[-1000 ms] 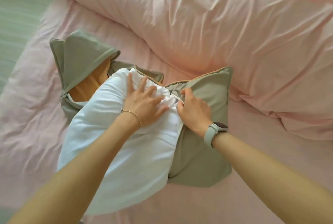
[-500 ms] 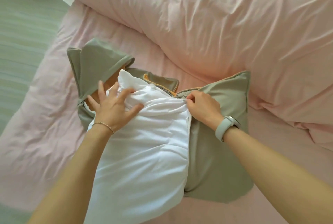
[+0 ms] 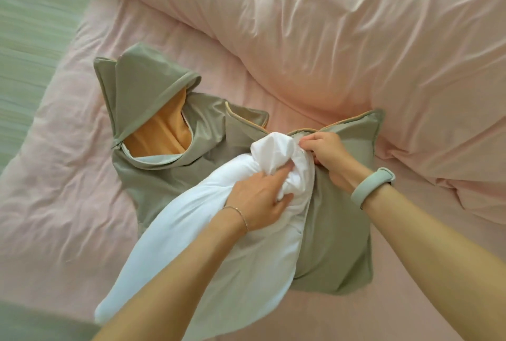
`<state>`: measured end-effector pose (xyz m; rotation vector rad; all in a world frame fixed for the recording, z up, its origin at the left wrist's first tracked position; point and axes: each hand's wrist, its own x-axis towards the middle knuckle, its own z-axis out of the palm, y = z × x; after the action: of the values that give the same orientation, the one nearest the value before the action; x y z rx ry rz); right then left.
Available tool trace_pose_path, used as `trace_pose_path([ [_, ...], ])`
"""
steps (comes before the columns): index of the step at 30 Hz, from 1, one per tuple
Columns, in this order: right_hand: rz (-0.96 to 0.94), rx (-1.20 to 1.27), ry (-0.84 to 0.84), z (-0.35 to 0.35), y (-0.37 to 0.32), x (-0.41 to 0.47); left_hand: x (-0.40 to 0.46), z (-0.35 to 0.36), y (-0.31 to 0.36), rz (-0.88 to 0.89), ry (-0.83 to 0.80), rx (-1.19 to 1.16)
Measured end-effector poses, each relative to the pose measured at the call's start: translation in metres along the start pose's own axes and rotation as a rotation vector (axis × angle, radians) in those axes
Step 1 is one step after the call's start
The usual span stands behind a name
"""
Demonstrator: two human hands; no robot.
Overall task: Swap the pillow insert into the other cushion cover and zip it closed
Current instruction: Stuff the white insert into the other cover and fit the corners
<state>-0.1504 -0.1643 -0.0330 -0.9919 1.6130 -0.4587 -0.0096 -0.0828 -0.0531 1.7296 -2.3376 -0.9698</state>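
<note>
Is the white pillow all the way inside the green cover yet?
No, only partly in. Most of the white pillow sticks out of the green cover, whose opening gapes.

Pink bedding, grey-green covers, white insert

The pillow insert point(image 3: 219, 244) is plain white. Both cushion covers are a muted grey-green with thin peach-orange piping: the right cover point(image 3: 342, 231) shows only its plain outside, while the left cover point(image 3: 153, 94) gapes to show an orange lining. The bed sheet point(image 3: 68, 203) and the duvet point(image 3: 356, 39) are plain pale pink. The wristband point(image 3: 372, 187) is pale mint, the bracelet point(image 3: 241, 213) silver, and the floor point(image 3: 32, 25) is greenish.
</note>
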Motion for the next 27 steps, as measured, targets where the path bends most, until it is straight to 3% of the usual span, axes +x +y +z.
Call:
trace_pose_path([
  [6, -0.123, -0.189, 0.02, 0.006, 0.013, -0.013, 0.036, 0.03, 0.019, -0.072, -0.119, 0.29],
  [9, -0.091, -0.158, 0.062, 0.004, 0.017, -0.013, 0.043, 0.031, 0.013, -0.055, -0.034, 0.283],
  [13, -0.062, -0.038, 0.054, 0.014, 0.014, -0.011, 0.017, 0.02, -0.015, 0.119, 0.353, -0.028],
  [15, -0.097, -0.042, 0.04, 0.021, 0.013, -0.012, 0.005, 0.01, -0.036, 0.058, 0.526, -0.32],
  [17, -0.135, -0.077, 0.04, 0.025, 0.015, -0.015, 0.0, -0.006, -0.051, -0.09, 0.579, -0.527],
  [19, -0.165, -0.109, 0.042, 0.027, 0.018, -0.019, 0.001, -0.023, -0.059, -0.231, 0.462, -0.362],
  [21, -0.177, -0.186, 0.045, 0.026, 0.019, -0.019, 0.0, -0.033, -0.073, -0.373, 0.192, -0.079],
  [23, -0.195, -0.352, 0.078, 0.024, 0.016, -0.018, -0.006, -0.04, -0.081, -0.525, -0.01, -0.096],
  [25, -0.332, -0.497, 0.172, 0.025, 0.009, -0.024, -0.017, -0.032, -0.071, -0.486, 0.005, -0.148],
  [27, -0.564, -0.5, 0.163, 0.033, -0.002, -0.034, -0.026, -0.023, -0.047, -0.39, 0.022, -0.15],
])
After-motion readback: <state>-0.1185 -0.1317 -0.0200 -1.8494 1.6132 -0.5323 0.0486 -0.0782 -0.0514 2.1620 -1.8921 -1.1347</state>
